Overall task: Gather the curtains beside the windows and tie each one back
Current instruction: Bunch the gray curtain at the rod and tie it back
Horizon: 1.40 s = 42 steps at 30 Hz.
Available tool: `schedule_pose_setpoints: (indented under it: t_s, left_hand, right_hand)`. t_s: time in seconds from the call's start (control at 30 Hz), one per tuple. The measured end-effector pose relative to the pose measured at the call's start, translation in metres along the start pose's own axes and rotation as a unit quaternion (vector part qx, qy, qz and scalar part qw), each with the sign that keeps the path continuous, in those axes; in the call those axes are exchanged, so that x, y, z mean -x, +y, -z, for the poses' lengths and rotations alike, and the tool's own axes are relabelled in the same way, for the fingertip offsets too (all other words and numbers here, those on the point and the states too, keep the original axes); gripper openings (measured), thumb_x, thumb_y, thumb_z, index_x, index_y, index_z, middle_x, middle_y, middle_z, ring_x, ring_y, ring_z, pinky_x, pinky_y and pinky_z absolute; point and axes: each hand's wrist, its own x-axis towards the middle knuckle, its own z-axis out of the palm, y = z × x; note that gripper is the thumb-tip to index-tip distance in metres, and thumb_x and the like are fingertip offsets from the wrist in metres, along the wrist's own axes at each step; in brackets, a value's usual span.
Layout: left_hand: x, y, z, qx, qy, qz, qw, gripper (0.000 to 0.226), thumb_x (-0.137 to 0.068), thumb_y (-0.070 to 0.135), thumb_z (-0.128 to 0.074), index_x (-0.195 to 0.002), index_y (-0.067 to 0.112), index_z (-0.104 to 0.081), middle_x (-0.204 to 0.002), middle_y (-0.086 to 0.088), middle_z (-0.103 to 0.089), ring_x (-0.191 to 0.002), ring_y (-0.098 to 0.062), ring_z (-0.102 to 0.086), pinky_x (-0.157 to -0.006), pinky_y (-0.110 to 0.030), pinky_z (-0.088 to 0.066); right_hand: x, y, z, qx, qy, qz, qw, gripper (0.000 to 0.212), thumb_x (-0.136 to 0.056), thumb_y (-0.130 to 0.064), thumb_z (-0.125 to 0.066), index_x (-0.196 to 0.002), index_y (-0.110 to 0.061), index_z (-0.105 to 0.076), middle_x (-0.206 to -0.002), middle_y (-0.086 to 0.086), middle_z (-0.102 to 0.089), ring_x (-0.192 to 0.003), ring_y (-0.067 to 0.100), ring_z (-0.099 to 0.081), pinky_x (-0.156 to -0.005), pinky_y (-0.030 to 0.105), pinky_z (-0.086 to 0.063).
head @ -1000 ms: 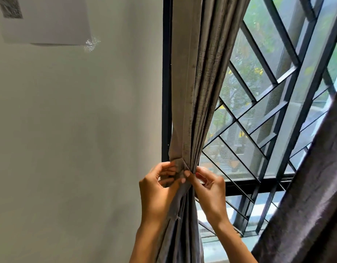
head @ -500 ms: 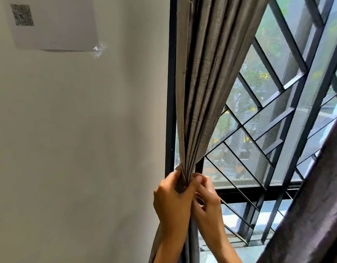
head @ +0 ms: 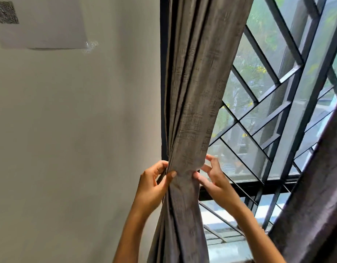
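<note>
A grey curtain (head: pixel 190 95) hangs beside the window's left frame, drawn into a narrow waist at about hand height, with the cloth bulging just above it. My left hand (head: pixel 151 188) grips the waist from the left, fingers behind the folds and thumb across the front. On the waist's right side is my right hand (head: pixel 215 179); its fingers are spread, and the thumb and fingertips touch the curtain's edge. I cannot make out a separate tie band in the same grey cloth.
A second dark curtain (head: pixel 315 196) hangs at the lower right. Behind the glass is a black metal window grille (head: pixel 277 103) with diagonal bars. A plain wall (head: pixel 69 130) fills the left, with a taped paper sheet (head: pixel 44 23) bearing a QR code.
Both hands were pressed together at the waist. Now they have parted to either side, my right hand has loosened its fingers, and cloth has puffed out above the waist.
</note>
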Motion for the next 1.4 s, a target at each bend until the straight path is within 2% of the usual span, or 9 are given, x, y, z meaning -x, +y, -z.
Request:
schedule_pose_setpoints:
  t_s: [0.13,0.33,0.47,0.6,0.77,0.9,1.17,1.3,1.4]
  left_hand:
    - [-0.002,0.005,0.007,-0.015,-0.019,0.01,1.0,0.012,-0.089,0.019,-0.062,-0.099,0.017,-0.067,-0.087,0.007,-0.069,-0.065,0.005,-0.057,-0.054,-0.008,-0.043]
    - [0.004,0.006,-0.016,-0.151,0.177,-0.052,0.971,0.018,-0.082,0.028,-0.072,-0.092,0.013,-0.071,-0.08,0.005,-0.064,-0.066,0.001,-0.057,-0.057,-0.006,-0.039]
    - [0.006,0.004,-0.035,-0.218,0.246,-0.081,0.941,0.019,-0.083,0.028,-0.07,-0.09,0.011,-0.073,-0.08,-0.004,-0.069,-0.067,-0.017,-0.062,-0.06,-0.017,-0.047]
    - [0.011,0.012,-0.045,-0.195,0.29,-0.088,0.933,0.036,-0.079,0.039,-0.062,-0.1,0.01,-0.061,-0.075,-0.007,-0.07,-0.059,-0.017,-0.063,-0.055,-0.024,-0.053]
    - [0.025,0.013,-0.039,-0.241,0.174,-0.168,0.94,0.036,-0.079,0.028,-0.071,-0.105,0.022,-0.048,-0.076,0.002,-0.068,-0.062,-0.003,-0.062,-0.056,-0.015,-0.053]
    - [0.023,0.023,-0.035,-0.169,0.134,-0.148,0.965,0.023,-0.079,0.037,-0.068,-0.093,0.018,-0.068,-0.078,0.021,-0.061,-0.067,0.015,-0.058,-0.057,0.001,-0.042]
    - [-0.004,0.02,-0.016,0.022,0.149,0.069,0.986,0.009,-0.077,0.026,-0.075,-0.08,0.018,-0.073,-0.074,-0.002,-0.073,-0.068,-0.017,-0.072,-0.068,-0.04,-0.061]
    - [-0.006,0.016,-0.015,0.038,0.158,0.083,0.983,0.009,-0.078,0.023,-0.075,-0.081,0.015,-0.072,-0.075,-0.003,-0.074,-0.068,-0.017,-0.072,-0.068,-0.04,-0.06]
    - [-0.004,0.015,-0.017,0.031,0.172,0.058,0.983,0.013,-0.079,0.023,-0.074,-0.082,0.011,-0.072,-0.074,-0.003,-0.073,-0.068,-0.017,-0.072,-0.066,-0.034,-0.06]
  right_hand:
    - [-0.002,-0.004,0.008,0.077,0.001,-0.004,0.997,0.024,-0.085,-0.006,-0.068,-0.099,-0.016,-0.051,-0.076,0.004,-0.067,-0.074,0.007,-0.064,-0.069,0.022,-0.051]
    - [0.01,-0.034,0.01,0.16,0.161,-0.035,0.973,0.035,-0.056,-0.031,-0.089,-0.06,-0.011,-0.06,-0.055,0.001,-0.064,-0.049,0.005,-0.054,-0.047,0.016,-0.041]
    - [0.015,-0.055,0.006,-0.079,0.121,-0.131,0.981,0.031,-0.056,-0.021,-0.082,-0.064,-0.008,-0.055,-0.058,0.006,-0.058,-0.052,0.01,-0.054,-0.048,0.017,-0.046]
    - [0.015,-0.055,-0.013,-0.335,0.175,-0.175,0.909,0.032,-0.073,0.003,-0.069,-0.069,-0.013,-0.042,-0.069,0.01,-0.061,-0.061,0.01,-0.067,-0.058,0.017,-0.055]
    - [0.013,-0.049,-0.03,-0.4,0.302,-0.143,0.853,0.039,-0.082,0.007,-0.064,-0.07,-0.015,-0.034,-0.054,0.0,-0.064,-0.058,0.007,-0.068,-0.053,0.014,-0.052]
    - [0.012,-0.044,-0.034,-0.365,0.316,-0.108,0.869,0.038,-0.081,0.005,-0.067,-0.068,-0.013,-0.036,-0.054,-0.002,-0.062,-0.055,0.007,-0.064,-0.053,0.015,-0.052]
    - [0.03,-0.026,-0.038,-0.022,0.204,0.056,0.977,0.027,-0.081,-0.033,-0.074,-0.088,-0.009,-0.065,-0.089,0.002,-0.07,-0.085,0.019,-0.069,-0.07,0.037,-0.059]
    - [0.037,-0.016,-0.037,0.229,0.158,0.111,0.954,0.051,-0.065,-0.057,-0.078,-0.097,-0.02,-0.066,-0.099,-0.012,-0.062,-0.085,0.002,-0.064,-0.063,0.019,-0.055]
    - [0.038,-0.008,-0.032,0.258,0.134,0.1,0.951,0.036,-0.072,-0.036,-0.08,-0.102,-0.024,-0.065,-0.095,-0.013,-0.068,-0.079,0.001,-0.065,-0.062,0.026,-0.056]
